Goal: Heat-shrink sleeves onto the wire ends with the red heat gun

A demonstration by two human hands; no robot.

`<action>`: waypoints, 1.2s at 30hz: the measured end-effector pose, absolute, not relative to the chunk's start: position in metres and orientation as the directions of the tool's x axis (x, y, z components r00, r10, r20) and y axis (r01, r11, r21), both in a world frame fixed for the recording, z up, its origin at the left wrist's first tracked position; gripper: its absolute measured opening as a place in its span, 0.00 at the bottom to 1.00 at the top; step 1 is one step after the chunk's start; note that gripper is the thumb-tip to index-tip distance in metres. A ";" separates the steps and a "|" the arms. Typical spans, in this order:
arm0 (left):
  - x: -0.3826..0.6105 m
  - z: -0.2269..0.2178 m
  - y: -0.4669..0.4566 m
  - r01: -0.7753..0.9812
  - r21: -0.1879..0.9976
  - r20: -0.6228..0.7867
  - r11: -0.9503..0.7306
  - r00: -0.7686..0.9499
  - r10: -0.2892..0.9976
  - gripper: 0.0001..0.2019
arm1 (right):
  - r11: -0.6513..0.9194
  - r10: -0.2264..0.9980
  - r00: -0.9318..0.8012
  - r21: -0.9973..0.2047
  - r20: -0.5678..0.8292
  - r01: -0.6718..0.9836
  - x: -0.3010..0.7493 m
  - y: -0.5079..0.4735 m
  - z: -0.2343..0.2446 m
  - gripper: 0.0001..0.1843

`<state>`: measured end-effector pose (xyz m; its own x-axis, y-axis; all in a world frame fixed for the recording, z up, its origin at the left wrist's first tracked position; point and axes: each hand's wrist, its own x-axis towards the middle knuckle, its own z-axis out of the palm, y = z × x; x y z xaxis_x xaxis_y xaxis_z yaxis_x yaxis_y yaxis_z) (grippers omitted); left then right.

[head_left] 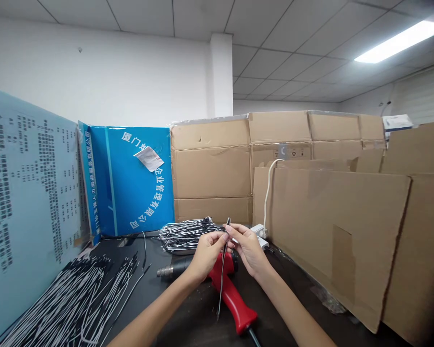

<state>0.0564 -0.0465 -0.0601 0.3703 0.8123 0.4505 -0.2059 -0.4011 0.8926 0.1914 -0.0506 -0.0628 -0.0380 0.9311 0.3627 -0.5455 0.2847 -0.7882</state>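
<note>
My left hand (208, 253) and my right hand (248, 248) meet above the table, both closed in a pinch on one thin black-and-white wire (222, 279). Its dark upper end sticks up between the fingertips, and the rest hangs down to thin loose ends. Directly behind and below the hands lies a red heat gun (235, 301) on its side, its black barrel and metal nozzle (164, 272) pointing left. A pile of similar black-and-white wires (190, 233) rests at the back, just beyond the left hand.
A larger spread of wires (65, 299) covers the table's left side. Cardboard panels (213, 171) wall off the back and right; a blue panel (130, 178) and a printed sheet (29, 193) stand left. A white power strip (260, 236) with a plugged-in cord lies behind the right hand.
</note>
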 end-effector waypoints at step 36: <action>0.059 -0.067 -0.048 -0.162 0.856 0.517 -0.492 0.280 0.809 0.19 | 0.342 0.921 -0.014 -0.826 0.389 -0.448 0.192 -0.053 -0.063 0.15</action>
